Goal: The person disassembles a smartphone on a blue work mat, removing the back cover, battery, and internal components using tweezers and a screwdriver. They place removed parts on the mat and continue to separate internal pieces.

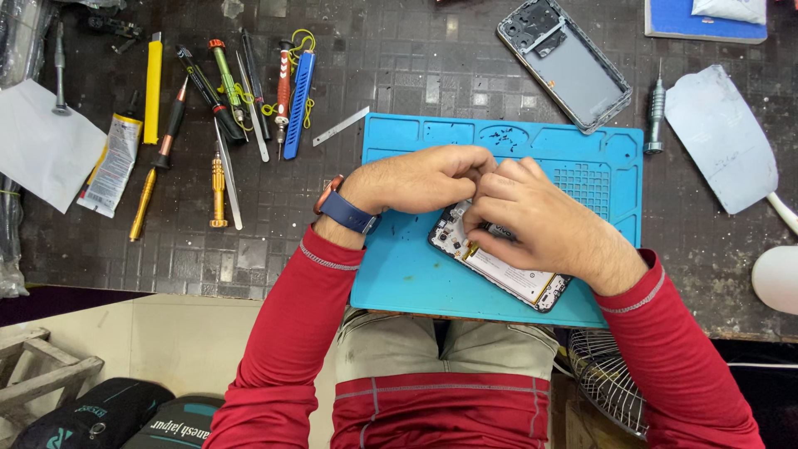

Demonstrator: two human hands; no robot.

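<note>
An opened phone (507, 270), its back cover off, lies tilted on a blue mat (407, 274) near the mat's front edge, white battery and black circuit board showing, partly hidden under 2 hands.

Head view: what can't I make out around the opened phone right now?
- Opened phone: upper half hidden by right hand and left hand.
- Fingertips: what they pinch is covered by the hands themselves.
- Specks on blue mat: too small to identify.
- White object: cut off by right edge.
</note>
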